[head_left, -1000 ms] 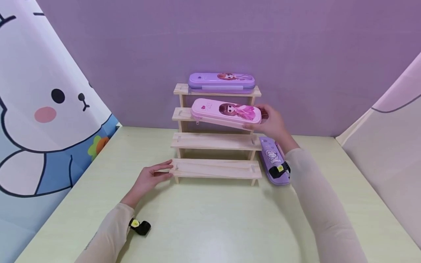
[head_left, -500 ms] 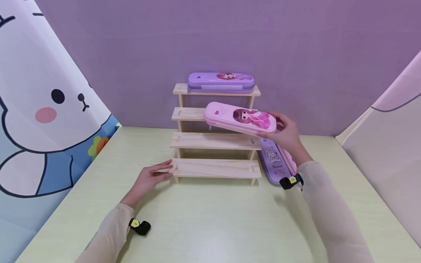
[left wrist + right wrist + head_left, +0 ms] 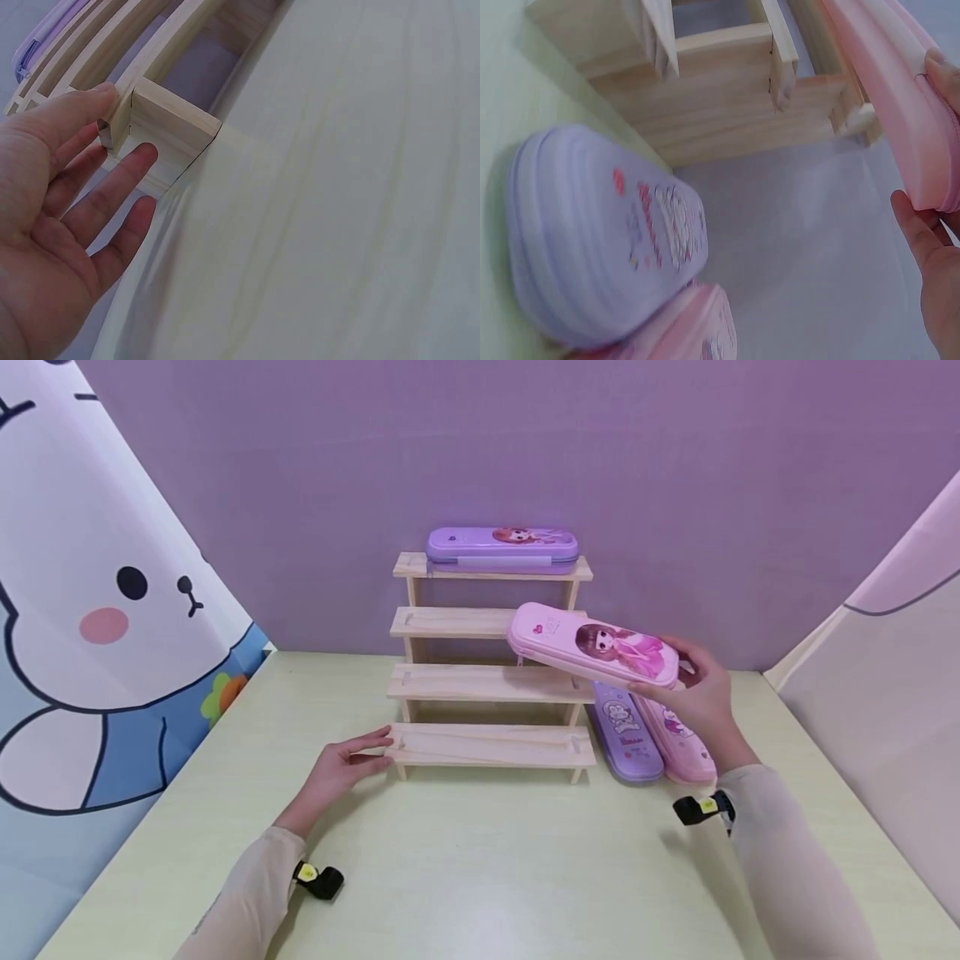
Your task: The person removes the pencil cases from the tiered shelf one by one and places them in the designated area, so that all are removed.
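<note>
My right hand [image 3: 703, 695] grips one end of a pink pencil case [image 3: 562, 639] printed with a doll in a pink dress. The case is held in the air, tilted, in front of the right side of a four-tier wooden display stand [image 3: 487, 681]. In the right wrist view the pink case [image 3: 900, 112] lies between thumb and fingers. My left hand [image 3: 341, 768] holds the left end of the lowest tier, its thumb and fingertips at the board's edges; the left wrist view shows the hand [image 3: 67, 195] at this board end.
A purple pencil case [image 3: 502, 550] with a doll print lies on the top tier. On the table right of the stand, a purple cartoon case [image 3: 626, 735] and a pink cartoon case [image 3: 686, 747] lie side by side. A purple backdrop [image 3: 675, 510] rises behind the stand.
The right hand has carried the pink doll case from in front of the second tier rightward and lower. The two cases at the right show more now. The left hand has stayed in place.
</note>
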`<state>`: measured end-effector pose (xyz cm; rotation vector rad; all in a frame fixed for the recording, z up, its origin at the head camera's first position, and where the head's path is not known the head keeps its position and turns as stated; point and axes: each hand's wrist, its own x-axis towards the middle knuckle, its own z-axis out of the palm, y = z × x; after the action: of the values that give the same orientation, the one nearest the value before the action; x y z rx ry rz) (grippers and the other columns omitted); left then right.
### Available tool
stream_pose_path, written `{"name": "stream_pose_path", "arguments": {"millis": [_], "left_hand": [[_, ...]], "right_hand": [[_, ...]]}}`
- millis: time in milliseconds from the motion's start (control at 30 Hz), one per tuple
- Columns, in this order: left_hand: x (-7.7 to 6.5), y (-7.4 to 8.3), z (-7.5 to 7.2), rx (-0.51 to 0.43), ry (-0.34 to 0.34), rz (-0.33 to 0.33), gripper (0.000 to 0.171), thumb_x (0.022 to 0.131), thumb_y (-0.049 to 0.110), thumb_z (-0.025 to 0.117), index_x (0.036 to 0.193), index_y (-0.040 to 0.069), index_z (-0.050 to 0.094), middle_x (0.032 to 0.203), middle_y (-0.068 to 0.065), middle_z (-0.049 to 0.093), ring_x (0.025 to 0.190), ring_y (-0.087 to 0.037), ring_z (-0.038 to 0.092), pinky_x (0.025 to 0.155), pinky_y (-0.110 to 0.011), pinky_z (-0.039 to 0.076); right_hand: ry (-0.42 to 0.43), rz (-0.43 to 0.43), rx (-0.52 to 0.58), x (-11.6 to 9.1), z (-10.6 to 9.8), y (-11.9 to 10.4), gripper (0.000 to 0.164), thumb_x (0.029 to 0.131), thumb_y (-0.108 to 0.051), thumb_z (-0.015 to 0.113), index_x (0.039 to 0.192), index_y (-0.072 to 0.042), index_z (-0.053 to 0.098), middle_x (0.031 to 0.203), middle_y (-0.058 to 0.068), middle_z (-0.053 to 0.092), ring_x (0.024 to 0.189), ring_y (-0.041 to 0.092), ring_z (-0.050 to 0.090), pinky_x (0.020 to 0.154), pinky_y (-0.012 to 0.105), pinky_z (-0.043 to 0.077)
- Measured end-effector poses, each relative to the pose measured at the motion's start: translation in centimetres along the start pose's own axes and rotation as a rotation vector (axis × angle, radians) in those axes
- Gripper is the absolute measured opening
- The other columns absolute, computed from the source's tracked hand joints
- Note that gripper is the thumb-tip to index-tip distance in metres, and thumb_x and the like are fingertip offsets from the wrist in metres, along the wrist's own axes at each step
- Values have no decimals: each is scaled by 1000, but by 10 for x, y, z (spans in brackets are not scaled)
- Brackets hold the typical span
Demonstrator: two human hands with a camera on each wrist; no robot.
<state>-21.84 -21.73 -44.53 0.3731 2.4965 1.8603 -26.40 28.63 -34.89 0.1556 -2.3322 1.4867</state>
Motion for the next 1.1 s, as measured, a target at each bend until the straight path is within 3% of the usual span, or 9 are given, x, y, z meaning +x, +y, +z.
{"name": "stream_pose_path", "arguments": {"millis": [267,567,933,1100], "left_hand": [[0,-2,0,-20,-3,10,38,88,0,73,124,-10,64,144,-21,49,95,-3,68,82,-21,56],[1,-4,0,-24,-2,13,37,88,-1,73,123,-9,65,144,-21,49,96,-4,68,83,-21,56],[2,-3,0,-34,1,8,37,88,0,74,123,-8,66,144,-19,50,97,-3,68,82,-22,56],[2,-5,0,-29,1,15,38,88,0,74,124,-9,65,144,-21,49,97,-4,68,82,-22,56]], "right_hand": [[116,-50,35,-14,-24,15,72,70,1,89,135,-4,59,120,-10,56,108,8,50,90,9,46],[212,-52,257,-34,-49,21,68,67,18,83,128,-5,64,118,-1,60,108,12,52,87,8,47],[315,78,162,-39,-70,30,73,68,14,85,134,-8,62,119,-5,59,105,8,55,85,6,47],[343,109,52,-42,-75,38,73,70,8,87,136,-11,61,117,-9,58,105,6,54,85,6,47]]}}
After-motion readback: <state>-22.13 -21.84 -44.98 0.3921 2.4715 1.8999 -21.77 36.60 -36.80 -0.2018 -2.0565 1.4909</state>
